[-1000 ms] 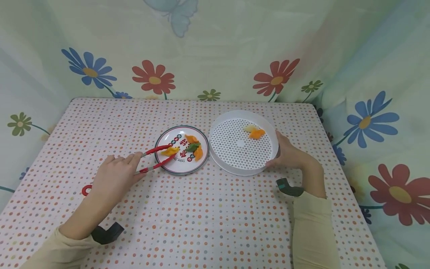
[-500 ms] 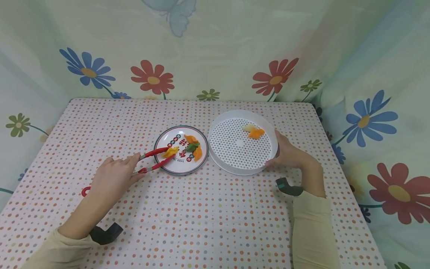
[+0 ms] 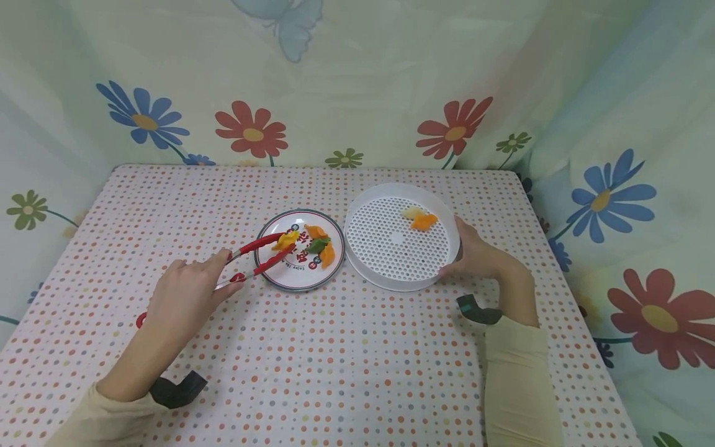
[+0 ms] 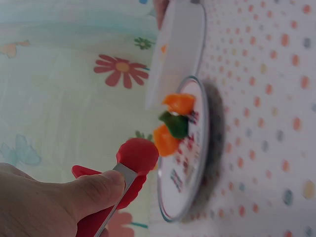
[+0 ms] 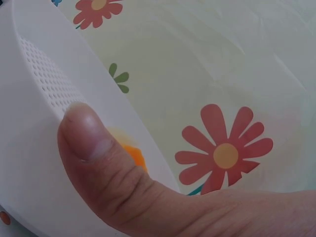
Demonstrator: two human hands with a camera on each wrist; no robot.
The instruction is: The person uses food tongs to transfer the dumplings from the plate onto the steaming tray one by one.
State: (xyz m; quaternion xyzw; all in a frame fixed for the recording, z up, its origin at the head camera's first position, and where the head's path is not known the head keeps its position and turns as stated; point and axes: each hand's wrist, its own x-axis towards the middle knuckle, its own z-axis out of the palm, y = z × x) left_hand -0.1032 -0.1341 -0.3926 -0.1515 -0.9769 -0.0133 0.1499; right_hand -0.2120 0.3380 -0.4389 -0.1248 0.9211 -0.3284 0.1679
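Note:
My left hand (image 3: pixel 187 292) grips a pair of red-tipped metal tongs (image 3: pixel 262 243). Between the tong tips is a yellow dumpling-shaped piece (image 3: pixel 287 240), over the left part of a white plate (image 3: pixel 282 277); the red tong heads (image 4: pixel 138 155) hide it in the left wrist view. Two orange pieces (image 3: pixel 328 255) and a dark green one (image 3: pixel 316 246) lie on the plate's right side. My right hand (image 3: pixel 481 253) holds the side wall of a round white steamer tray (image 3: pixel 385 248), thumb (image 5: pixel 94 148) at the near side. Inside it lie a pale piece (image 3: pixel 412 213) and an orange piece (image 3: pixel 424 222).
Plate and tray stand side by side on a dotted tablecloth (image 3: pixel 335 360). A flowered curtain (image 3: pixel 357 81) hangs behind the table's far edge and on both sides. Each wrist carries a black mount (image 3: pixel 477 310).
The tongs have risen slightly away from the plate's near side, carrying the yellow piece with them. My right hand keeps its hold on the tray, which stays in place.

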